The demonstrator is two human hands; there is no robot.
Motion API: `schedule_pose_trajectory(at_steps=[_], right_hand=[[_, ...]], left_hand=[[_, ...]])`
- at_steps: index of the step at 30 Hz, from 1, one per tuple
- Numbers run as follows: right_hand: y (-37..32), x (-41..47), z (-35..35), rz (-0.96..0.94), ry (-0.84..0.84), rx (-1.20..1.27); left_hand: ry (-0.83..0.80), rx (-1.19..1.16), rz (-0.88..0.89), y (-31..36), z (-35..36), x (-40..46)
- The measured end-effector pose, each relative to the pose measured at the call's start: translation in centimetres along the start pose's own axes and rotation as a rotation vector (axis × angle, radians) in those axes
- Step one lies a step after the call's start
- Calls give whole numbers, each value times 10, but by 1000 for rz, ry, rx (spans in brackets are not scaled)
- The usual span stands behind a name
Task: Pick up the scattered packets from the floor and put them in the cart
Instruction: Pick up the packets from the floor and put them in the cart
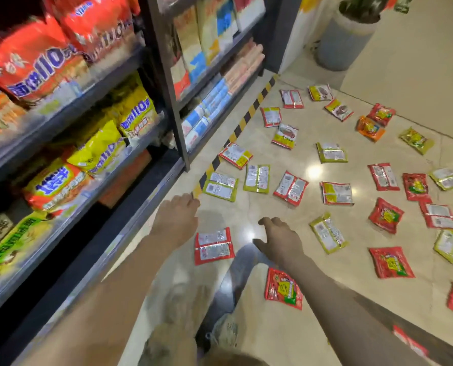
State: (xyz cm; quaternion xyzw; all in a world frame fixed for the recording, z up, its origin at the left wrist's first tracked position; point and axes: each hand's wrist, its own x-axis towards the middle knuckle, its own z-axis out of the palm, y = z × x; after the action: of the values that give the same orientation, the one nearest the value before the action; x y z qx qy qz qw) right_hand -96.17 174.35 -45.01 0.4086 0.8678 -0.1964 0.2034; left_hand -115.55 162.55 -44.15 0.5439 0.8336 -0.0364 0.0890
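Reaching: both arms stretch forward and down over the tiled floor [286, 159], neither hand holding anything.
Left hand: the left hand [176, 217] hangs above the floor beside the foot of the shelf unit [172, 107], fingers curled loosely downward, empty; its fingertips are hidden behind the knuckles.
Right hand: the right hand [279, 240] is spread and relaxed, thumb out, hovering over bare tile.
Nearest packet: a red packet [213, 245] lies flat, printed back up, between the two hands and just beside the left wrist.
Other packets: a second red packet [283, 288] lies below the right forearm; a green packet [328, 232] sits to the right of the right hand; many more red, green and orange ones are scattered well apart across the floor.
Cart: not in view.
Handling: the packets look light, thin and crinkly, with glossy foil that is probably slippery; lying flat on smooth tile, they likely give little to grab from above.
Where to hold: a pinch at a crimped end seam or a corner looks safest, lifting one edge first.
Progress: judged barely begun, since nearly all packets are on the floor.
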Motion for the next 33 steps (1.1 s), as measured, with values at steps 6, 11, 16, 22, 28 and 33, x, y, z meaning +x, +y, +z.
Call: schedule_pose_trajectory(at_steps=[6, 11, 16, 22, 28, 33], right_hand=[[22, 147, 130, -4, -61, -13], [43, 266, 274, -68, -178, -94], [43, 348, 374, -195, -261, -191], [30, 394, 429, -294, -319, -310], [32, 398, 424, -148, -164, -164], [54, 410, 390, 80, 45, -27]], left_hand=[[-191, -19, 69, -21, 189, 75], [-355, 38, 146, -25, 384, 109], [-439, 32, 129, -40, 511, 132], [-405, 1, 131, -50, 558, 162], [-384, 137, 137, -45, 548, 196], [-286, 66, 67, -25, 511, 240]])
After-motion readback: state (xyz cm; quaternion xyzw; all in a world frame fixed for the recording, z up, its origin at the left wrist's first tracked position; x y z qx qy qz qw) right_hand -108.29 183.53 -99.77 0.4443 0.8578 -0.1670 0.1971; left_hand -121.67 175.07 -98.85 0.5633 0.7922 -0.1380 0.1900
